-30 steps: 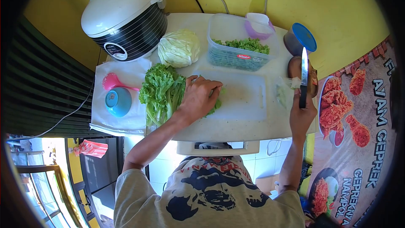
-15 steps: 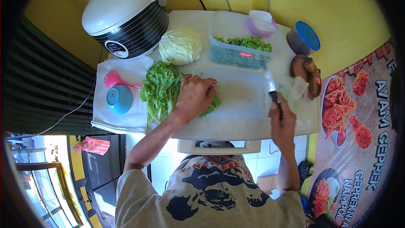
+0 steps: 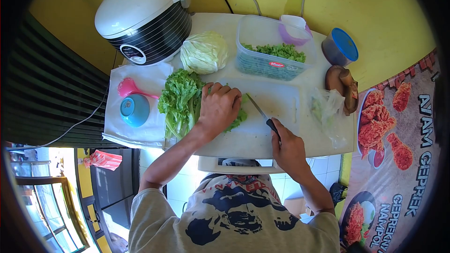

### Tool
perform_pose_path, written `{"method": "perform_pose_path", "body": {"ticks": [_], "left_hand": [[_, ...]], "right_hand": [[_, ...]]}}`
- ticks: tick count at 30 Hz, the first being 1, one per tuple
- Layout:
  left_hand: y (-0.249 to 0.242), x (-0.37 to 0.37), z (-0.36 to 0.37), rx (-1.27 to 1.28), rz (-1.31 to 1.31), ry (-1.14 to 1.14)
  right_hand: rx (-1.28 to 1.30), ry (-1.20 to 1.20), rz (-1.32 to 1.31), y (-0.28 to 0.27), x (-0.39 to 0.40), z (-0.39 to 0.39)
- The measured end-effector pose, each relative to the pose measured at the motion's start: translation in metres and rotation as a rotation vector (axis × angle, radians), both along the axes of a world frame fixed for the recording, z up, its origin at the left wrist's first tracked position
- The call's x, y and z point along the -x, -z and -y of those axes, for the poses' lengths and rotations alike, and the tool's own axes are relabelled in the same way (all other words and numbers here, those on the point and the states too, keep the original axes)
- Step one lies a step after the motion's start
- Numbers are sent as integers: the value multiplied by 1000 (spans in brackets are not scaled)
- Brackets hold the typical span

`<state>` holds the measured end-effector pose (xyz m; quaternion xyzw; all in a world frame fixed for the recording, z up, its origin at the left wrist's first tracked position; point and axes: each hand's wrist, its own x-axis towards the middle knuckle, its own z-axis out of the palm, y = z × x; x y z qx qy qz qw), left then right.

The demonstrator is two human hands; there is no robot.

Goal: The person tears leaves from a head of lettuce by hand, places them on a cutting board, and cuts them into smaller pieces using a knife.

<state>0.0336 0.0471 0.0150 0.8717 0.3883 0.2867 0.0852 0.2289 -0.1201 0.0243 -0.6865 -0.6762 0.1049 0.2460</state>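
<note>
My left hand (image 3: pixel 219 105) lies over some green lettuce on the cutting board, its fingers curled and pressing the leaves down. Bits of lettuce (image 3: pixel 240 118) stick out to the right from under it. My right hand (image 3: pixel 287 147) is wrapped round the black handle of a knife (image 3: pixel 259 110). The blade points up and left, its tip beside my left fingertips. Just left of my left hand sits a bunch of lettuce (image 3: pixel 178 98). The whitish cutting board (image 3: pixel 276 96) carries a few small scraps and a pale strip near its right end.
A clear plastic container (image 3: pixel 267 68) of cut greens stands behind the board, a cabbage (image 3: pixel 204 51) and a rice cooker (image 3: pixel 145 23) to its left. A blue bowl (image 3: pixel 134 110) and pink ladle (image 3: pixel 129 88) lie left. Rightward are a plastic bag (image 3: pixel 328 112) and blue-lidded tub (image 3: pixel 340 47).
The knife has swung left and down from the board's right side to beside my left hand, carried by my right hand. My left hand stays on the lettuce.
</note>
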Motion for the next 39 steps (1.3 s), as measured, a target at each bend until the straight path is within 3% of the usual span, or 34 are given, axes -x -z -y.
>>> {"method": "perform_pose_path", "body": {"ticks": [33, 39], "left_hand": [[8, 1, -3, 20, -41, -5], [-7, -2, -3, 146, -39, 46]], "right_hand": [[16, -124, 121, 14, 9, 8], [-47, -76, 42, 10, 5, 15]]}}
